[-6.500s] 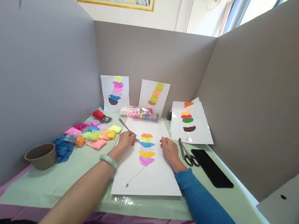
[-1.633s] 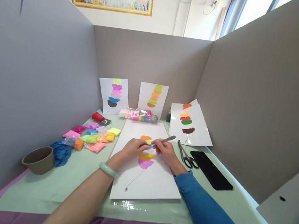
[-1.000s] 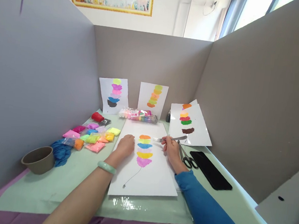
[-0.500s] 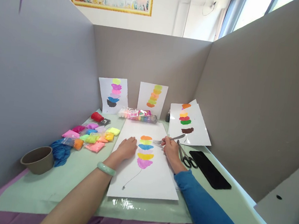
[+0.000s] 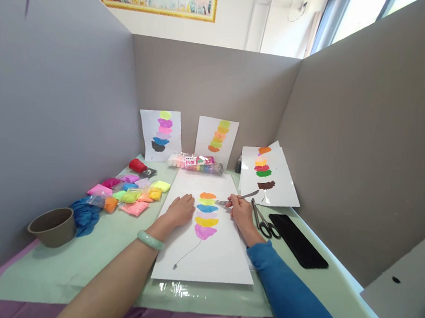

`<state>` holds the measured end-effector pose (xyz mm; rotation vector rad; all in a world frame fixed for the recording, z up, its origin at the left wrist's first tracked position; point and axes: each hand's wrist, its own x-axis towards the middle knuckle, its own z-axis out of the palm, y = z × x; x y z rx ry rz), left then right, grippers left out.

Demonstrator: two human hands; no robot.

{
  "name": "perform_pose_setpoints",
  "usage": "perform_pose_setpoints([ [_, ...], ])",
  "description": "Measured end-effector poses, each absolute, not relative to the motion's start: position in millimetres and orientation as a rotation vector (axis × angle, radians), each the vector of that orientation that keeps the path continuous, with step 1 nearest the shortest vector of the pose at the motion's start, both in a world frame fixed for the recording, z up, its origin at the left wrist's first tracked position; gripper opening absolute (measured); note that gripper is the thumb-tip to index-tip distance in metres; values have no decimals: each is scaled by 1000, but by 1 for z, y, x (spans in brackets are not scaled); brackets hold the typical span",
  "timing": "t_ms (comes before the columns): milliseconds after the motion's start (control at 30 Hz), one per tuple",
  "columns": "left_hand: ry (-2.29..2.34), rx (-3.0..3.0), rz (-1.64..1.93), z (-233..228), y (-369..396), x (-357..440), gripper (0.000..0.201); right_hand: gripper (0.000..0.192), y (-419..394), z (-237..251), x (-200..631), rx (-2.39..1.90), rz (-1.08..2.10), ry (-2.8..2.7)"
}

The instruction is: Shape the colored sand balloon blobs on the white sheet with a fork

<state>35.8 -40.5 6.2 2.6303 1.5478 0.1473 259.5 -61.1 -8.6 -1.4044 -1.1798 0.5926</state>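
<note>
Far left of left hand: brown cup [image 5: 52, 219], blue cloth [image 5: 86, 212] touching it, then a spread of colored clay packets [image 5: 130, 194] w/ a red lump [image 5: 137, 165] beyond them.

Left hand [image 5: 179, 210], jade bangle [image 5: 150, 240] on wrist: open, fingers flat, pressing down on white sheet [image 5: 206, 249] just left of the stacked clay patches [image 5: 206, 214]. Holds nothing, only pins the paper.

Between the hands: patches run orange, yellow-green, blue, pale, yellow, magenta, w/ a thin drawn line trailing below.

Right hand [image 5: 240, 213], blue sleeve: closed on a metal fork [image 5: 235, 199], pinched near mid-handle, tines aimed left and sitting at right edge of the yellow-green patch; touching or just off it, can't tell.

Right of right hand: scissors [image 5: 262, 221] just beside it, black flat case [image 5: 297, 240] further out. Beyond both hands: tube of clay [image 5: 196, 163], three finished sheets [image 5: 214, 139] by the back wall.

Step in hand, prob.: texturing/raking the upper patches w/ fork. Next move likely calls for light, short strokes across clay, left hand kept firm so sheet doesn't slide, no digging thru to paper.
</note>
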Motion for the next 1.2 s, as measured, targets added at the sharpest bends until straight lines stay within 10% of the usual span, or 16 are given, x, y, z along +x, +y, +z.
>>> perform_pose_setpoints([
  [1200, 1583, 2597, 77, 12, -45, 39, 39, 37, -62, -9, 259, -1417, 596, -1220],
])
